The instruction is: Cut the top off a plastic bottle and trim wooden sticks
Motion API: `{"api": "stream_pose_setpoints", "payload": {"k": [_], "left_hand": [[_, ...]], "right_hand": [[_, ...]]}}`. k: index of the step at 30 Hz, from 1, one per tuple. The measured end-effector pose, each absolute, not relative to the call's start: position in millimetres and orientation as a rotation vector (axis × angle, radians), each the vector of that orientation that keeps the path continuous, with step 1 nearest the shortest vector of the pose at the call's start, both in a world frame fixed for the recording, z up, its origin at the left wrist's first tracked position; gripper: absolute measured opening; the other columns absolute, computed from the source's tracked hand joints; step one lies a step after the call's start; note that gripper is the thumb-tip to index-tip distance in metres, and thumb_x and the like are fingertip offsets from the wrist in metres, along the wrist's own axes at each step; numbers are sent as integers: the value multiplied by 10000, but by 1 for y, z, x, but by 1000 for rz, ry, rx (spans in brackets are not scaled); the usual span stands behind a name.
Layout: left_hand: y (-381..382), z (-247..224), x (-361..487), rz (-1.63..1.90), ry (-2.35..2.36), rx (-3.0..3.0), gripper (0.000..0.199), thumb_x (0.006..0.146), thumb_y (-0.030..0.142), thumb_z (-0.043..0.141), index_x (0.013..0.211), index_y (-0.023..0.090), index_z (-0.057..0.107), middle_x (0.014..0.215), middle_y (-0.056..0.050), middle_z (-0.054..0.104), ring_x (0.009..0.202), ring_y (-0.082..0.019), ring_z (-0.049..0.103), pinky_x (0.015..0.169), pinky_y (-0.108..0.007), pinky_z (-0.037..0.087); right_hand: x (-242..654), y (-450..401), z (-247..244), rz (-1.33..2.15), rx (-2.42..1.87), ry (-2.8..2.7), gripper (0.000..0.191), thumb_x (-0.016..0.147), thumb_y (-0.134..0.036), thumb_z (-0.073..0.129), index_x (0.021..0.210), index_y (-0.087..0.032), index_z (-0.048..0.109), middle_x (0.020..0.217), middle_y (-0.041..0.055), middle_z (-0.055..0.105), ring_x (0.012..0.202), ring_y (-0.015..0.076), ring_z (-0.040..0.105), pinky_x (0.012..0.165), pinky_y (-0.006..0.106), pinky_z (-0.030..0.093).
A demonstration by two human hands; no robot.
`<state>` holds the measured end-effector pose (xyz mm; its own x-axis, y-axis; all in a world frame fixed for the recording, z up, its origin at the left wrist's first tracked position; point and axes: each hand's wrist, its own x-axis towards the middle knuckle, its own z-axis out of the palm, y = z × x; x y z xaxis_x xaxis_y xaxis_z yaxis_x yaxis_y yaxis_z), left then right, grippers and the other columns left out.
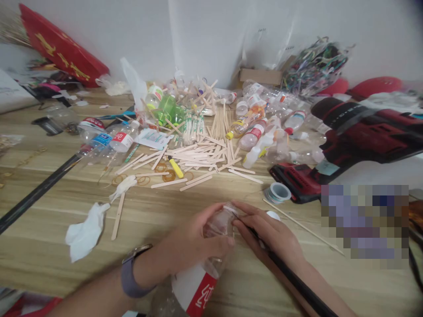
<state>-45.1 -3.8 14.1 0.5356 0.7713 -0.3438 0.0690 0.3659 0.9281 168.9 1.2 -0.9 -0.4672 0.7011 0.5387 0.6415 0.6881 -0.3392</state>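
Observation:
A clear plastic bottle (190, 281) with a red and white label lies tilted in front of me, its top end pointing away. My left hand (194, 242) is wrapped round its upper part, a watch on the wrist. In my right hand (276, 233) is a long, dark, rod-like tool (297, 284), held with the fingers closed. Its thin end reaches the bottle's top, where the right fingertips also touch. I cannot tell whether that end goes into the plastic. A small white round piece (273, 215) sits just behind the right hand.
Flat wooden sticks (198, 154), a yellow-handled screwdriver (176, 167) and several bottles (253, 134) cover the table's middle and back. A red and black cordless drill (350, 136) stands at right beside a small roll (278, 193). At left are a black pole (39, 191) and crumpled tissue (86, 231).

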Motion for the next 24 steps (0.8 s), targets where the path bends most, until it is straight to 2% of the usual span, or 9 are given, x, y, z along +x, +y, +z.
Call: {"api": "stream_pose_setpoints", "payload": {"k": [4,9,14,19,24], "left_hand": [[-6,19,-45,492,996,1275,769,823,479,696,1492,250,395,1372,-81,607,1191,-295,576,991,-401,448],[-12,24,-43,454,1146,1379,811,830,500,672,1523,233,346,1467,-103,527,1269,-326,522,1061,-432,396],[-15,22,-42,501,1105,1461,722,847,493,663,1489,280,408,1468,-67,529,1307,-320,487,1070,-402,382],[-9,16,-46,512,1006,1300,733,847,496,666,1489,267,396,1390,-93,580,1226,-308,544,1011,-412,427],[3,13,-44,538,833,946,662,782,519,725,1348,239,524,1207,-89,654,1029,-245,624,853,-357,490]], "right_hand": [[167,3,-5,62,-939,-2228,139,974,-182,515,875,-226,602,1072,95,754,901,175,743,767,241,599],[158,2,-11,-49,-961,-2129,183,980,-172,488,826,-236,564,959,62,763,747,153,739,659,211,570],[159,-2,-8,114,-1083,-2124,132,962,-155,511,882,-242,569,965,38,760,761,150,732,668,212,552],[161,-5,0,217,-1211,-2089,196,986,-231,480,828,-259,593,977,35,765,782,164,734,694,243,571],[160,-8,4,403,-1228,-1988,214,981,-292,498,827,-276,646,983,14,769,792,174,736,689,259,585]]}}
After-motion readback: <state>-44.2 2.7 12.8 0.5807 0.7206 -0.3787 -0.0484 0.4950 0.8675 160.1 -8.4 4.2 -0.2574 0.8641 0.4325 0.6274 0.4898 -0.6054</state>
